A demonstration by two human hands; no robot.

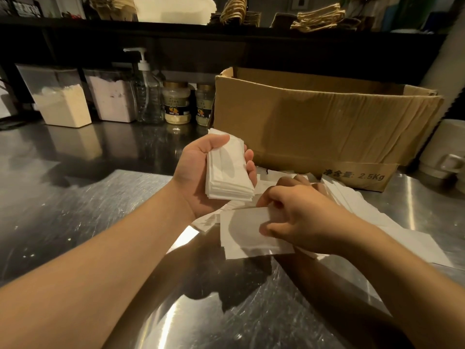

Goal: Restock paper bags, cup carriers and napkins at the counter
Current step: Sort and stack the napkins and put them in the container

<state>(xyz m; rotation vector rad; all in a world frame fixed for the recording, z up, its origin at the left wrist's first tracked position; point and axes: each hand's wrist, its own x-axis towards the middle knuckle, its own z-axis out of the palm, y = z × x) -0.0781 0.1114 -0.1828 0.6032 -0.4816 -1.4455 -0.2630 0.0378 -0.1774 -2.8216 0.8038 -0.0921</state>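
Observation:
My left hand (198,170) holds a neat stack of folded white napkins (227,170) above the steel counter, thumb across the top and fingers curled round the far side. Lower right, my right hand (302,220) pinches a few more napkins (249,230) between thumb and fingers, lifted slightly off the counter. Loose white napkins (392,222) lie spread on the counter under and behind my right hand. On the dark upper shelf stand brown paper bags with twine handles (318,17).
An open cardboard box (324,122) stands behind the napkins. Powder containers (63,102), a pump bottle (148,96) and two jars (176,103) line the back left. A pale mug-like vessel (445,152) sits far right. The steel counter (75,210) stretches to the left.

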